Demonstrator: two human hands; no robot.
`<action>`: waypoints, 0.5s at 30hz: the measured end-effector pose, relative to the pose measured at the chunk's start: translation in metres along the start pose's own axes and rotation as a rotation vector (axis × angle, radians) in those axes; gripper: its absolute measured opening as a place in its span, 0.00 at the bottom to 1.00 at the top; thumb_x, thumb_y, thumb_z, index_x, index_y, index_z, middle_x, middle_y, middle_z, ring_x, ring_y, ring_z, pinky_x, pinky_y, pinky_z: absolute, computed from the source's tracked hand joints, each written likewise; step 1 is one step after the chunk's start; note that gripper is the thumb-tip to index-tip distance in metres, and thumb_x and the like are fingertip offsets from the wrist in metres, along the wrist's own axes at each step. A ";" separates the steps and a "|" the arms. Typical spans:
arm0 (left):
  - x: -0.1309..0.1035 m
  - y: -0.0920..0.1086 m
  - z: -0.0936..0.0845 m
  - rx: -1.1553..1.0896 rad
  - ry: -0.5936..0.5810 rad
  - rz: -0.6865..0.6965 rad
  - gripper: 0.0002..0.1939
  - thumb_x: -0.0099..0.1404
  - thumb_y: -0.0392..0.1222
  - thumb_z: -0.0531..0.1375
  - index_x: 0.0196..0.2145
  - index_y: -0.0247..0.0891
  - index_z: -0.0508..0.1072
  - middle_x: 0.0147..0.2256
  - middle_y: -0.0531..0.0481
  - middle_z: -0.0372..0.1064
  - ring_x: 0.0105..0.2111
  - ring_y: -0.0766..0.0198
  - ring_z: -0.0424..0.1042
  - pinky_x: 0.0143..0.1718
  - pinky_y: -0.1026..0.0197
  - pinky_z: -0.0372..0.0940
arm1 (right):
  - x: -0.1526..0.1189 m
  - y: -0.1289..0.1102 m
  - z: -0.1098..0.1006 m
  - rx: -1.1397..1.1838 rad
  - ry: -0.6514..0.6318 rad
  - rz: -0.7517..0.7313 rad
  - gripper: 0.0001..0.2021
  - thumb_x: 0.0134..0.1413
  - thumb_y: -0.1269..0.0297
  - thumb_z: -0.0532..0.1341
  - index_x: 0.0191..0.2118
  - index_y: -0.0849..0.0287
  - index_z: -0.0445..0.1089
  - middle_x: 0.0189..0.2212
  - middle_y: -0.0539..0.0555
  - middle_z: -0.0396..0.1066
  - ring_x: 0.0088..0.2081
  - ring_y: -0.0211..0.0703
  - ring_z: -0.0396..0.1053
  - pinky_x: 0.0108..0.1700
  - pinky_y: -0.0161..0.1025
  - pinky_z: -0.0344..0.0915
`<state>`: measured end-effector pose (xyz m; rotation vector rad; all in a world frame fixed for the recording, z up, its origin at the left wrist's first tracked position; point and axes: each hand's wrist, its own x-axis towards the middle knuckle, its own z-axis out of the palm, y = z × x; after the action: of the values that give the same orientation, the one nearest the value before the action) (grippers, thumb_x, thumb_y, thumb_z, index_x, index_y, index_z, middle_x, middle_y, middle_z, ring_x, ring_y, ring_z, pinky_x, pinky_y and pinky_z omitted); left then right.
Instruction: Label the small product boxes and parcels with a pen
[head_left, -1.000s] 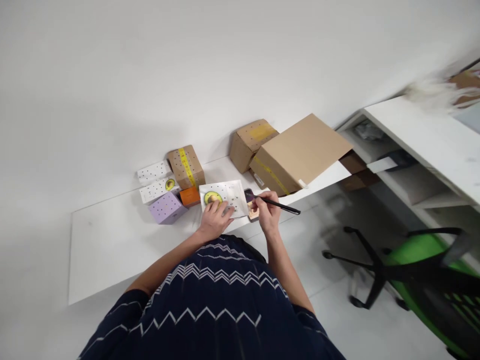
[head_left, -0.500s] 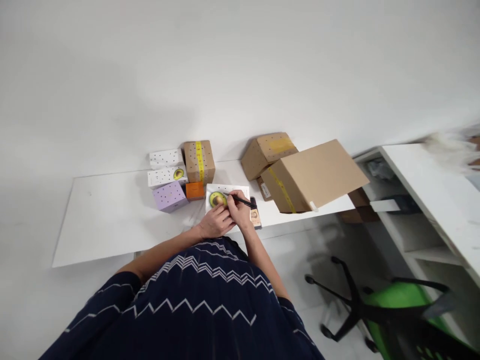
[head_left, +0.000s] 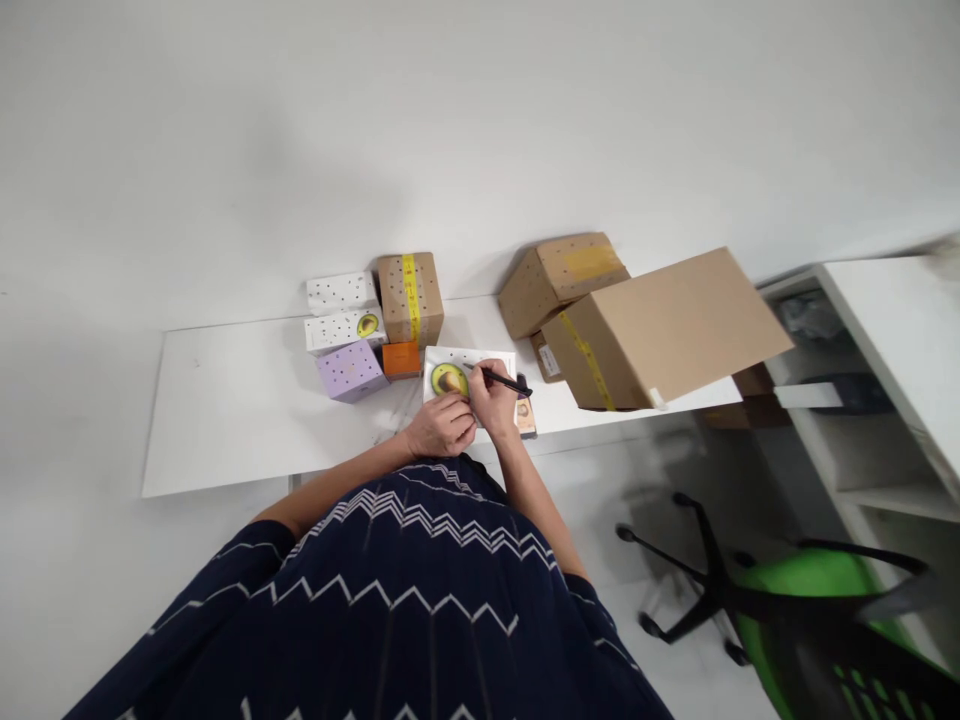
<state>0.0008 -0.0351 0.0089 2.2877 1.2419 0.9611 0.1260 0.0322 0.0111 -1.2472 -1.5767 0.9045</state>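
A black pen (head_left: pixel 513 384) is gripped in my right hand (head_left: pixel 493 400), its tip over the top of a white box (head_left: pixel 487 357) with an avocado picture (head_left: pixel 448 380). My left hand (head_left: pixel 442 425) lies at the near side of that box, fingers curled together against it, close to my right hand. Its fingertips are partly hidden. Beside my right wrist, a small box with a picture on it (head_left: pixel 526 416) lies at the table's front edge, partly covered by the wrist.
Left of the hands stand a purple box (head_left: pixel 351 372), an orange box (head_left: pixel 401 360), two white dotted boxes (head_left: pixel 341 292) and a taped brown carton (head_left: pixel 411 300). Larger brown cartons (head_left: pixel 675 330) stand to the right on the white table (head_left: pixel 225 410). A green chair (head_left: pixel 810 590) and shelf unit (head_left: pixel 892 350) are farther right.
The whole view has shifted, so the table and boxes appear a little higher and farther right. My right hand still holds the pen over the white box, its tip now just right of the avocado picture.
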 end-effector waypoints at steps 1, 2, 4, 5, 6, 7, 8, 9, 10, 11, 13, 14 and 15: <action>0.001 0.001 -0.001 0.011 0.006 0.010 0.10 0.65 0.39 0.55 0.28 0.42 0.75 0.32 0.45 0.74 0.39 0.58 0.73 0.53 0.51 0.69 | 0.000 -0.001 0.000 0.006 0.002 0.000 0.05 0.60 0.61 0.56 0.34 0.55 0.65 0.27 0.47 0.67 0.29 0.38 0.64 0.34 0.36 0.64; 0.001 0.002 -0.002 0.007 0.013 0.013 0.10 0.65 0.38 0.55 0.28 0.42 0.75 0.32 0.45 0.74 0.39 0.58 0.73 0.53 0.51 0.69 | 0.000 -0.001 -0.001 0.009 0.002 0.002 0.05 0.60 0.62 0.56 0.34 0.55 0.65 0.27 0.47 0.67 0.29 0.38 0.64 0.34 0.36 0.64; 0.002 0.003 -0.004 -0.031 0.024 -0.004 0.09 0.64 0.38 0.56 0.28 0.42 0.75 0.32 0.46 0.74 0.39 0.59 0.73 0.54 0.51 0.69 | 0.001 -0.004 -0.002 0.004 -0.006 0.008 0.05 0.59 0.62 0.56 0.34 0.55 0.65 0.27 0.47 0.67 0.29 0.38 0.64 0.34 0.36 0.63; 0.002 0.004 -0.004 -0.052 0.023 -0.018 0.09 0.64 0.39 0.56 0.28 0.42 0.75 0.31 0.46 0.74 0.39 0.59 0.73 0.54 0.51 0.68 | 0.001 -0.005 -0.002 -0.004 -0.010 0.012 0.04 0.59 0.62 0.57 0.34 0.55 0.65 0.27 0.47 0.67 0.28 0.37 0.63 0.33 0.36 0.63; 0.003 0.004 -0.005 -0.063 0.015 -0.032 0.09 0.64 0.39 0.56 0.28 0.42 0.75 0.31 0.46 0.74 0.39 0.59 0.73 0.54 0.51 0.68 | 0.001 -0.006 -0.003 -0.016 -0.013 0.014 0.04 0.59 0.62 0.57 0.34 0.55 0.65 0.27 0.47 0.66 0.28 0.37 0.63 0.33 0.36 0.63; 0.003 0.005 -0.005 -0.062 0.000 -0.046 0.09 0.64 0.39 0.56 0.28 0.42 0.75 0.31 0.46 0.74 0.39 0.58 0.73 0.54 0.50 0.69 | 0.001 -0.007 -0.003 -0.030 -0.013 0.013 0.04 0.59 0.63 0.57 0.34 0.55 0.65 0.26 0.47 0.66 0.27 0.37 0.63 0.33 0.36 0.62; 0.003 0.005 -0.005 -0.050 -0.019 -0.058 0.10 0.64 0.40 0.56 0.28 0.42 0.75 0.31 0.46 0.74 0.39 0.58 0.73 0.54 0.50 0.69 | 0.001 -0.008 -0.004 -0.041 -0.012 0.007 0.04 0.59 0.63 0.57 0.34 0.55 0.65 0.26 0.47 0.66 0.28 0.37 0.63 0.33 0.36 0.62; 0.003 0.006 -0.005 -0.033 -0.039 -0.068 0.10 0.65 0.40 0.55 0.28 0.42 0.75 0.32 0.46 0.74 0.39 0.57 0.74 0.54 0.49 0.69 | 0.002 -0.008 -0.004 -0.048 -0.012 0.000 0.04 0.59 0.63 0.57 0.34 0.55 0.65 0.26 0.47 0.67 0.28 0.37 0.63 0.33 0.36 0.62; 0.003 0.006 -0.005 -0.013 -0.053 -0.074 0.11 0.65 0.40 0.55 0.28 0.42 0.75 0.32 0.45 0.74 0.39 0.57 0.74 0.53 0.49 0.69 | 0.002 -0.007 -0.004 -0.050 -0.012 -0.008 0.04 0.59 0.63 0.56 0.34 0.55 0.65 0.26 0.47 0.67 0.28 0.38 0.64 0.34 0.36 0.63; 0.004 0.006 -0.005 0.005 -0.061 -0.074 0.11 0.65 0.40 0.55 0.28 0.42 0.75 0.32 0.45 0.74 0.39 0.57 0.74 0.53 0.49 0.70 | 0.002 -0.007 -0.004 -0.047 -0.014 -0.016 0.04 0.59 0.63 0.56 0.34 0.55 0.65 0.26 0.47 0.67 0.29 0.38 0.64 0.34 0.36 0.63; 0.005 0.006 -0.005 0.028 -0.049 -0.054 0.11 0.65 0.40 0.54 0.28 0.42 0.75 0.32 0.45 0.74 0.39 0.57 0.74 0.52 0.50 0.70 | 0.002 -0.005 -0.004 -0.039 -0.019 -0.022 0.04 0.59 0.64 0.56 0.34 0.55 0.65 0.27 0.47 0.67 0.29 0.38 0.64 0.35 0.36 0.63; 0.005 0.006 -0.005 0.032 -0.035 -0.034 0.11 0.65 0.39 0.54 0.28 0.42 0.75 0.32 0.45 0.74 0.38 0.58 0.74 0.52 0.50 0.70 | 0.002 -0.004 -0.004 -0.036 -0.021 -0.022 0.04 0.59 0.64 0.56 0.33 0.56 0.65 0.27 0.47 0.67 0.29 0.38 0.64 0.34 0.36 0.63; 0.005 0.006 -0.005 0.035 -0.020 -0.013 0.11 0.65 0.39 0.54 0.27 0.41 0.75 0.31 0.45 0.74 0.38 0.58 0.73 0.52 0.51 0.70 | 0.002 -0.003 -0.003 -0.035 -0.019 -0.021 0.04 0.59 0.63 0.56 0.33 0.56 0.64 0.27 0.47 0.66 0.29 0.37 0.64 0.34 0.36 0.63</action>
<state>0.0028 -0.0341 0.0173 2.3075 1.2728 0.9167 0.1281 0.0334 0.0158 -1.2479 -1.6243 0.8817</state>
